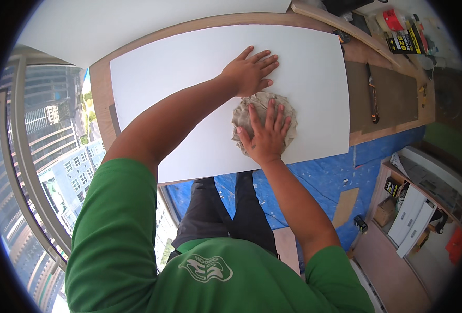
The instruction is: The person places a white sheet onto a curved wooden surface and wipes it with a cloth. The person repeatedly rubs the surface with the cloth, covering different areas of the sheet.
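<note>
A large white board (178, 115) lies flat on a wooden workbench. My left hand (249, 72) rests on it toward the far side, palm down with the fingers spread. Nearer to me, my right hand (266, 134) presses flat on a crumpled beige cloth (237, 116), fingers apart. The cloth is bunched into a rough round wad on the board, and its middle is hidden under that hand. My left hand lies just beyond the cloth's far edge.
Right of the board, a knife-like tool with a dark blade (373, 96) lies on a brown sheet (398, 94). Tapes and packages (398, 31) crowd the far right corner. Blue sheeting (314, 182) covers the floor. A window (38, 130) is at the left, a cabinet (398, 224) at the right.
</note>
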`<state>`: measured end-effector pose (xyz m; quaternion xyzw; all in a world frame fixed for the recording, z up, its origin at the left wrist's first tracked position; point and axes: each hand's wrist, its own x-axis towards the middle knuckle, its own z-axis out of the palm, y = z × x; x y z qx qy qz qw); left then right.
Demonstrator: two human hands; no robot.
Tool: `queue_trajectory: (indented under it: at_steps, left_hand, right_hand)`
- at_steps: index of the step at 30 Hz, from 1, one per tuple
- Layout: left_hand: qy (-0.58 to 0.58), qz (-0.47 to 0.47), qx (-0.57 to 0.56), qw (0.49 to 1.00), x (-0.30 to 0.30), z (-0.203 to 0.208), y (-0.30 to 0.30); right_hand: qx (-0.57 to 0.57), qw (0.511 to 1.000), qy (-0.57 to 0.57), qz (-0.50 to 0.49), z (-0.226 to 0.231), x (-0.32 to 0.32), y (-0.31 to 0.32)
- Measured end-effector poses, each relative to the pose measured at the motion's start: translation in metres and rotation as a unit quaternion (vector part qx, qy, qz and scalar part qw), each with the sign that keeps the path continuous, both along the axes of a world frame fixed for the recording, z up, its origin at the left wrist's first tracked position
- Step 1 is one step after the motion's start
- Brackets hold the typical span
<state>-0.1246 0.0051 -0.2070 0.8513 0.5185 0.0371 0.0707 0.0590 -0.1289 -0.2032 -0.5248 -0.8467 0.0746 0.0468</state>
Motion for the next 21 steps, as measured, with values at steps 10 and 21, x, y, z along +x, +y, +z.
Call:
queue_trajectory:
  at_steps: [10,21]
  left_hand:
    - [0.009,-0.034,-0.004,0.999,-0.028,0.013,-0.028]
    - [-0.089,0.234,0.075,0.965,-0.113,-0.006,-0.041]
  right_hand:
    - [0.028,0.999,0.043,0.000,0.013,0.002,0.009]
    - [-0.206,0.965,-0.163,-0.016,0.052,0.010,0.092]
